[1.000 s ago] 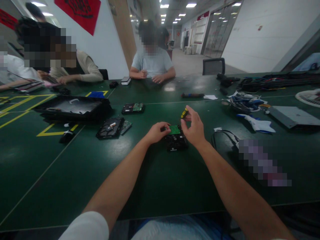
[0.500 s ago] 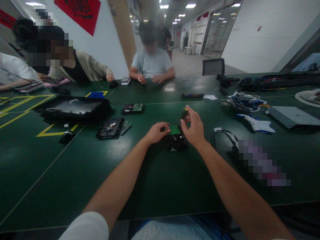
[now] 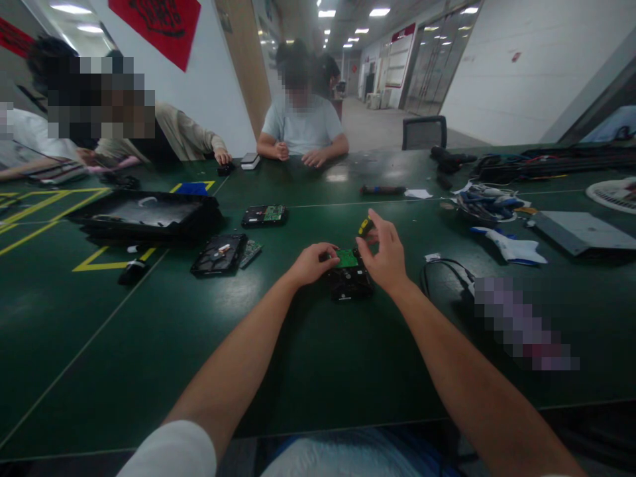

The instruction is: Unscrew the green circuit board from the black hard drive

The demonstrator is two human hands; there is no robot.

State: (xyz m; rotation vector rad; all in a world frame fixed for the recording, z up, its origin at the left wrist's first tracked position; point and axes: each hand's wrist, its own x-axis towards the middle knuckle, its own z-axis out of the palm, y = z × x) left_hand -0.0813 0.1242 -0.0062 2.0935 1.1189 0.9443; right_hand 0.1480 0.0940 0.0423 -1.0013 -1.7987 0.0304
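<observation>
A black hard drive [image 3: 350,285] with a green circuit board [image 3: 346,258] lies on the table in front of me. My left hand [image 3: 313,265] grips its left side, thumb and fingers at the board's edge. Above the drive's right side, my right hand [image 3: 388,257] pinches a small yellow-and-black screwdriver [image 3: 366,227] between thumb and fingers. The handle shows, but its tip is too small to make out. To the left are another hard drive [image 3: 218,254], a loose circuit board [image 3: 250,252] leaning beside it, and a third drive [image 3: 264,215] farther back.
A large black tray [image 3: 149,215] stands at the left, near a black object [image 3: 133,271]. At the right are a cable [image 3: 447,262], a white-and-blue glove [image 3: 511,246] and a grey metal case [image 3: 586,232]. Co-workers [image 3: 302,122] sit across the green table [image 3: 318,371].
The screwdriver has turned in my right fingers, so more of its yellow handle shows. My left hand and the drive stay put. Opposite, a co-worker's hand has closed and risen slightly.
</observation>
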